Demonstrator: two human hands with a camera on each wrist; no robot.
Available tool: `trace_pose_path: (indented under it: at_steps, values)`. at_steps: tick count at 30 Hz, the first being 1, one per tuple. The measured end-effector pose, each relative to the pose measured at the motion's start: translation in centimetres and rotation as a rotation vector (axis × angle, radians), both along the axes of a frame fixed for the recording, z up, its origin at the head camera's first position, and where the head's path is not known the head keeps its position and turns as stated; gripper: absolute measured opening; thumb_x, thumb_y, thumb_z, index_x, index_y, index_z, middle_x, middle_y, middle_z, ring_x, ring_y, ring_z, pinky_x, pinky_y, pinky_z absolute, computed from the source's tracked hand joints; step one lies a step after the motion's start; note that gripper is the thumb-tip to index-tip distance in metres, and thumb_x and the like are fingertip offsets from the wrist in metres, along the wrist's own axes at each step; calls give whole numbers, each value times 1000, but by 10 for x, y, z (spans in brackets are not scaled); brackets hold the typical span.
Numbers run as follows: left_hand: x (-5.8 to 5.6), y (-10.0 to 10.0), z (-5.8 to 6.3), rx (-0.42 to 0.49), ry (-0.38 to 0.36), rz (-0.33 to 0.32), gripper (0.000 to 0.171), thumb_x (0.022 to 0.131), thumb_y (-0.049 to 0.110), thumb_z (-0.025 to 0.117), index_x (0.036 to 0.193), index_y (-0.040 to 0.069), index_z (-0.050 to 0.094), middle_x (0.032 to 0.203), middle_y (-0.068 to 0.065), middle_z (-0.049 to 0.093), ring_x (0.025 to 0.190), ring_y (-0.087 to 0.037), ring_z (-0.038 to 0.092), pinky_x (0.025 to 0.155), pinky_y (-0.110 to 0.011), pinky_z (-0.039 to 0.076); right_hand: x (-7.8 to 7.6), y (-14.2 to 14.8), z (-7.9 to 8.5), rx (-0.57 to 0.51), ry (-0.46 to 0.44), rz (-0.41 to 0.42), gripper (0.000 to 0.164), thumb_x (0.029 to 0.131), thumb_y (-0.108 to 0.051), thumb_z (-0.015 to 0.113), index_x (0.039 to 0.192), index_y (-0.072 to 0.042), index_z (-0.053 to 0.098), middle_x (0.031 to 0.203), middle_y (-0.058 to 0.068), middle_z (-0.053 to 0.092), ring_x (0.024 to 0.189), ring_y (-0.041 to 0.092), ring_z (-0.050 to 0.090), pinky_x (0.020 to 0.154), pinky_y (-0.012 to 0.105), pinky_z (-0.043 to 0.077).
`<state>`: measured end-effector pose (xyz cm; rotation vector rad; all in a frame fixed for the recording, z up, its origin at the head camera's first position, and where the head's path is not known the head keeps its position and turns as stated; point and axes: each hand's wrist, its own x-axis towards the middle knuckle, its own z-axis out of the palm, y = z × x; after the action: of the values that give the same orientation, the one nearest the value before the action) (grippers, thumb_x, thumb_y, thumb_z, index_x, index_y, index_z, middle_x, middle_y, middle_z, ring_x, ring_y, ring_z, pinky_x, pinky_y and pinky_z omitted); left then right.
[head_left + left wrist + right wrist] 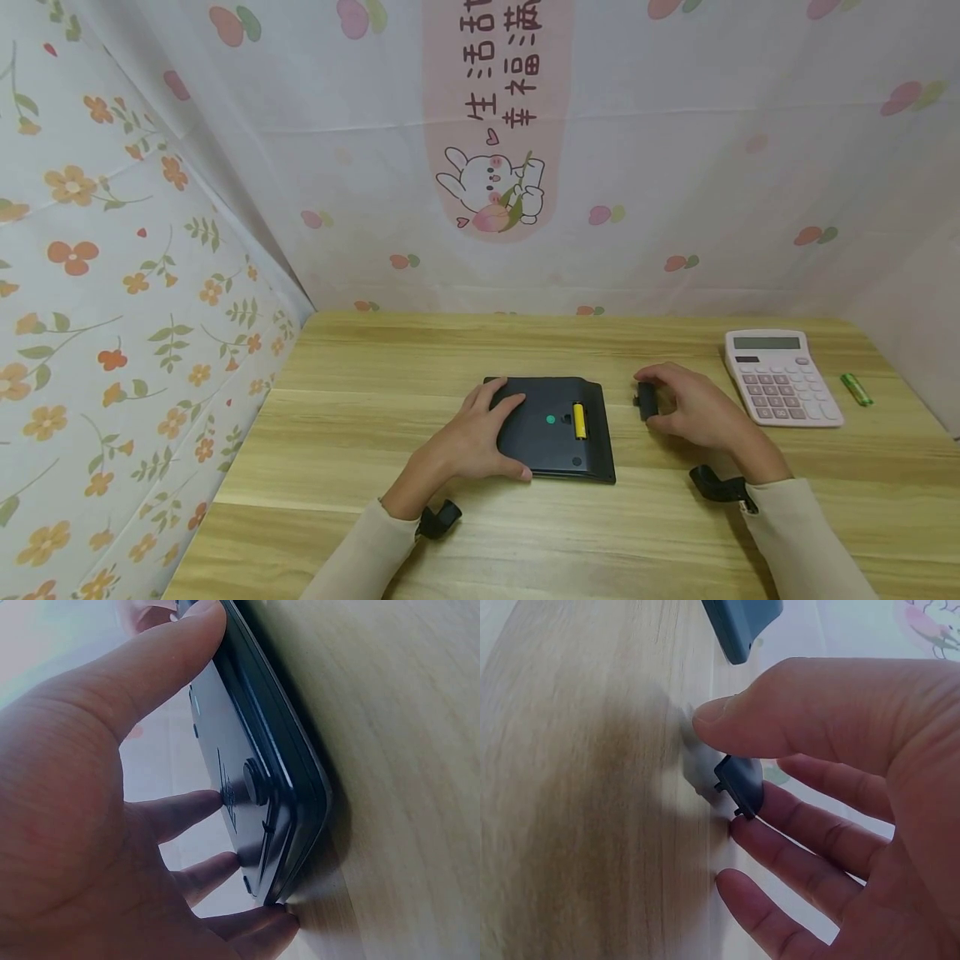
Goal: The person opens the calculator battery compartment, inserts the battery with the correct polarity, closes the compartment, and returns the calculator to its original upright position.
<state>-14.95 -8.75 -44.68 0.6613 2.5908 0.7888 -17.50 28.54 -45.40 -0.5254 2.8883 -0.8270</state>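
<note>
A black calculator (558,429) lies face down on the wooden table (375,400). Its battery bay is uncovered and shows a yellow battery (580,420). My left hand (504,433) rests on the calculator's left part, fingers spread flat on its back (262,772) and thumb at the near edge. Just right of the calculator, my right hand (662,402) pinches a small black battery cover (645,402) between thumb and fingers, at or just above the tabletop. The right wrist view shows the cover (742,784) held at the fingertips, with a corner of the calculator (742,626) beyond it.
A pink calculator (780,377) sits face up at the table's far right, with a green battery (856,389) beside it. Printed cloth walls close in the table at the back and left. Black wrist straps show near both sleeves.
</note>
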Motion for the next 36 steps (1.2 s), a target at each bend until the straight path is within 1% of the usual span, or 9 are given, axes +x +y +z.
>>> trace_pose_path:
  at_steps: [11,20,29,36]
  values:
    - [0,0,-1,1,4,0,106,84,48,97,171,18,43,182,-10,15,166,-46,12,121,-65,38,1,-2,2,1,9,10,66,82,-2,93,141,5,65,139,27,67,126,48,65,104,67,52]
    - [0,-1,-1,0,7,0,107,83,49,97,171,19,43,182,-10,15,166,-45,12,120,-65,39,3,-5,7,4,17,18,67,79,-1,93,140,7,66,138,26,66,117,43,68,97,63,57]
    - [-1,-1,-1,-2,6,-5,107,84,49,96,171,18,43,182,-10,14,166,-42,13,120,-63,40,4,-7,9,17,20,30,67,76,-2,96,136,7,68,136,24,66,110,39,70,92,61,59]
    - [-1,-1,-3,-3,12,-16,106,84,49,96,170,16,43,181,-12,15,166,-44,14,120,-64,40,5,-7,9,4,19,21,67,75,-5,99,133,7,68,131,23,67,107,39,71,91,61,59]
